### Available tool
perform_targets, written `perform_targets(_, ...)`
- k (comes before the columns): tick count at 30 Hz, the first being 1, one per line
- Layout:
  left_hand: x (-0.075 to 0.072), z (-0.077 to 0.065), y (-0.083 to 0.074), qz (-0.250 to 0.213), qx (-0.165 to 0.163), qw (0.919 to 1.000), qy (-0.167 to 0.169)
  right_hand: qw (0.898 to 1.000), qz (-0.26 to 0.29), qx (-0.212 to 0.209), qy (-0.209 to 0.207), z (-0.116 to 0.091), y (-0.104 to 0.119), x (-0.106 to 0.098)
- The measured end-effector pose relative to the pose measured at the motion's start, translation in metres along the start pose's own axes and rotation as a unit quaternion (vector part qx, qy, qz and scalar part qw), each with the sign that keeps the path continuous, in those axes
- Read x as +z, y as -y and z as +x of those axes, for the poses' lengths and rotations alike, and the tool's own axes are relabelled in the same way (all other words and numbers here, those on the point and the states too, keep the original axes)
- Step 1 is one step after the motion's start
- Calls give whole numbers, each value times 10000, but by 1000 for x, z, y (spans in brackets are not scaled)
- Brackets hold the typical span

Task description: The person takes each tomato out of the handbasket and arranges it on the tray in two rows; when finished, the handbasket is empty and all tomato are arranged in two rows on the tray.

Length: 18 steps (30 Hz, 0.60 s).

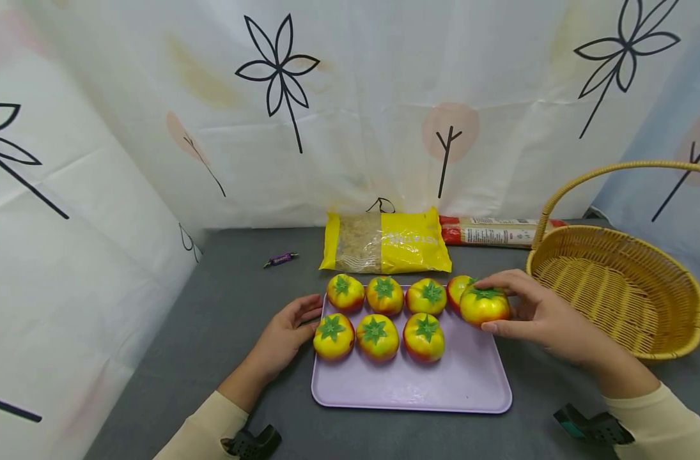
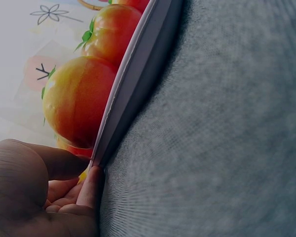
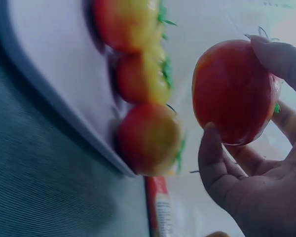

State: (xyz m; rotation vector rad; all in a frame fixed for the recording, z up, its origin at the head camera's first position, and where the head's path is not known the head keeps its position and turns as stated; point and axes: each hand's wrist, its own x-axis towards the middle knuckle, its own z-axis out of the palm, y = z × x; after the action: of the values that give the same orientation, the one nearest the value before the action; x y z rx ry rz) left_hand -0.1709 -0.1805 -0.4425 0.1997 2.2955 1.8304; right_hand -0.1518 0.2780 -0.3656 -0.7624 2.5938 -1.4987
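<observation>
My right hand [image 1: 534, 310] holds a yellow-red tomato [image 1: 484, 306] with a green star-shaped calyx, thumb and fingers around its sides. In the right wrist view, this tomato [image 3: 234, 94] hangs above the lilac tray [image 1: 407, 386], apart from it. Behind it, another tomato [image 1: 456, 289] is partly hidden at the tray's back right corner. Several more tomatoes [image 1: 384, 295] stand calyx up in a back row, and three tomatoes [image 1: 377, 337] form a front row. At the tray's left edge, my left hand [image 1: 283, 332] pinches the rim [image 2: 116, 94] between thumb and finger.
A yellow wicker basket [image 1: 603, 294] with a tall handle stands right of the tray. Behind the tray lie a yellow food bag [image 1: 415, 239] and a red-ended packet [image 1: 493, 231]. A small purple item [image 1: 280, 259] lies back left on the grey table [image 1: 229, 281].
</observation>
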Motion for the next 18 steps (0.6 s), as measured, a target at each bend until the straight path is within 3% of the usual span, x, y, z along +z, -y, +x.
perform_targets(7,0,0,1,-2,-30,10000,27,9991,-254,206,255,-9,-8,17)
perform_targets(15,1,1,1,27,12,10000,-31,9972,-601,-338,300,-17,-18,34)
perform_targets(18,0,1,1,53,20,10000,-43,9962,-716,-364,336,-18,-20,36)
